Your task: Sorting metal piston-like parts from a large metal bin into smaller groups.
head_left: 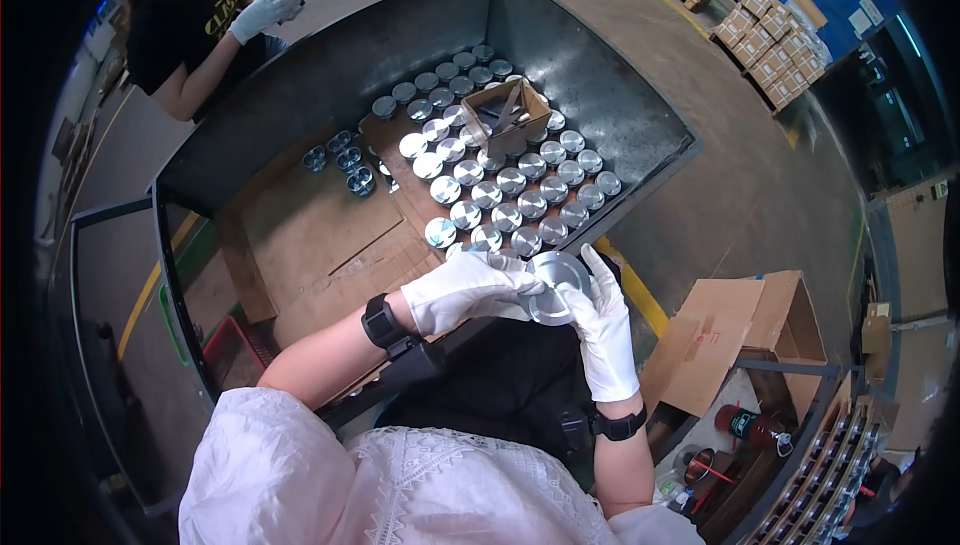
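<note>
Left fingers (505, 278) | right fingers (606, 290) | metal disc (560, 271) between, touching both

White gloves (455, 295), black wristbands (382, 323), pale lace-trimmed blouse (450, 490).

I am noting one fisheye view: it is looking down from the wearer's head, facing forward past the blouse (450, 490). The left hand (470, 290) and right hand (603, 325) are sitting close to the lens, below centre; the metal bin (610, 85) is stretching beyond. Stacked cartons (775, 45) are standing well back. Straight edges are bending toward the rim.
</note>
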The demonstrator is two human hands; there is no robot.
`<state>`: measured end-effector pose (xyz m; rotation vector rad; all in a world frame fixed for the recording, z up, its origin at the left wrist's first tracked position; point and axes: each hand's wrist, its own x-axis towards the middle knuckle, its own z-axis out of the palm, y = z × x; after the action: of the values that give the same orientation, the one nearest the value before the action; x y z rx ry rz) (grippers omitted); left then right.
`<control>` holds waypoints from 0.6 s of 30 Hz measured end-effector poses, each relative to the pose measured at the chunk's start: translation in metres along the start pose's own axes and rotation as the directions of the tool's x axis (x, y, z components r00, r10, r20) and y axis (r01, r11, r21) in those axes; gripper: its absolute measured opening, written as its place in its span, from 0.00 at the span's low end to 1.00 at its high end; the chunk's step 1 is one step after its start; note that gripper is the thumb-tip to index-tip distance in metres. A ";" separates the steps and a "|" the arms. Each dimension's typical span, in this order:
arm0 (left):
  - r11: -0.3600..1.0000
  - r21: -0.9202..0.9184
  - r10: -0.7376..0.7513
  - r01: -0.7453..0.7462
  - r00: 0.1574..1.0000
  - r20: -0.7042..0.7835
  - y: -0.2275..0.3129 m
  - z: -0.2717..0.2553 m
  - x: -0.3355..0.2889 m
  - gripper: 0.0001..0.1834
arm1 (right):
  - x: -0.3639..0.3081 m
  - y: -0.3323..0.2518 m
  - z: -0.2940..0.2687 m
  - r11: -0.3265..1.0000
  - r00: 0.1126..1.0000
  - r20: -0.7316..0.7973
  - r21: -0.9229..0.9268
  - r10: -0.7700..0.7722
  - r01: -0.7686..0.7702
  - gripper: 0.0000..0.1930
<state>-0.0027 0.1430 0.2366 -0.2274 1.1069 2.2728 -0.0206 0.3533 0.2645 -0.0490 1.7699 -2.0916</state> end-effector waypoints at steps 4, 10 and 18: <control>0.998 -0.069 0.008 -0.013 0.997 -0.073 0.002 0.013 -0.004 0.19 | 0.000 0.009 -0.005 0.995 0.998 -0.033 0.090 -0.049 0.052 0.30; 0.979 -0.155 0.118 -0.132 0.988 -0.095 -0.008 0.009 0.006 0.20 | -0.005 0.032 -0.014 0.989 0.995 -0.025 0.104 -0.101 0.103 0.31; 0.873 0.349 0.426 -0.340 0.880 -0.210 -0.002 0.049 0.001 0.28 | -0.017 0.028 -0.002 0.762 0.978 0.192 0.619 0.086 -0.189 0.32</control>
<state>0.0026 0.1819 0.2659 -0.2240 1.7727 2.4181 0.0018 0.3574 0.2410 0.1075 0.8682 -2.3864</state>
